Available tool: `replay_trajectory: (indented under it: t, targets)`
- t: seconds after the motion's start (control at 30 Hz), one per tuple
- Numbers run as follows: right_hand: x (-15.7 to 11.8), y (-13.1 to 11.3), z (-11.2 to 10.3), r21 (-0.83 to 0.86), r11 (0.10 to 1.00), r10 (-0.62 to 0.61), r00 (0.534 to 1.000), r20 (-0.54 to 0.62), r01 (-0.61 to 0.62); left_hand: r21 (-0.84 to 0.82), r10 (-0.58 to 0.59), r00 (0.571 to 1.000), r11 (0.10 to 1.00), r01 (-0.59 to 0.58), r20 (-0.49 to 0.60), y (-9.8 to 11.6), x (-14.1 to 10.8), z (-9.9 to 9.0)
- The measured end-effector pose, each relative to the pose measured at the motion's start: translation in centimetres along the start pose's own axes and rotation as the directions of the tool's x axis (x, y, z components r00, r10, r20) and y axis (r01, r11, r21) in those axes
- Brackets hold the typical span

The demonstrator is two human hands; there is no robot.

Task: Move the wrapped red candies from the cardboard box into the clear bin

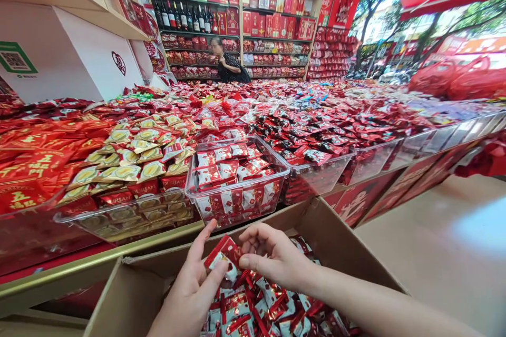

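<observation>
My left hand holds a red-and-white candy packet, its thumb across the wrapper and its index finger stretched upward. From the right, my right hand curls its fingers and pinches at the packet's right edge; whether it grips a second packet there is hidden. Both hands are above an open cardboard box filled with loose candy packets of the same red-and-white kind. Just beyond the box, a clear plastic bin contains matching packets set in rows.
Durian-labelled packets fill a bin at left, beside red packets. Dark red packets are heaped at right. A gold-coloured rail runs along the counter's front. A person is behind the display, near shelves of boxes and bottles.
</observation>
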State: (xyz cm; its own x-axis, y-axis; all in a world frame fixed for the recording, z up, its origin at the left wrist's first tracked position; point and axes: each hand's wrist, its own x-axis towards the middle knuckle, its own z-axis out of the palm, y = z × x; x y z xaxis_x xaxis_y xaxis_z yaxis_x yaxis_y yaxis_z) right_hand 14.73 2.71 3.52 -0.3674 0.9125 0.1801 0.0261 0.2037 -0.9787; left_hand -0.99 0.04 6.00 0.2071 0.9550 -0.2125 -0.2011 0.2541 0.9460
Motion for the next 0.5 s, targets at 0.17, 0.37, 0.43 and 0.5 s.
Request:
replay_trajectory:
  t: [0.17,0.37,0.43,0.5]
  targets:
    - [0.1,-0.4,-0.2,-0.150,0.988,-0.014,0.999,0.034,0.019,0.156,0.012,0.999,0.988,-0.019,0.046,-1.3,-0.3,-0.2]
    - [0.0,-0.4,0.1,-0.166,0.985,0.048,0.998,0.050,-0.039,0.300,0.066,0.998,0.952,-0.064,0.003,-2.3,-0.3,-0.3]
    - [0.1,-0.2,0.2,-0.125,0.990,0.063,0.998,0.026,-0.059,0.280,0.086,0.996,0.957,-0.076,-0.026,-2.3,-0.1,-0.3]
    - [0.2,-0.2,0.3,-0.136,0.990,0.044,0.999,-0.011,-0.045,0.240,0.087,0.995,0.968,-0.074,-0.047,-2.2,0.1,-0.3]
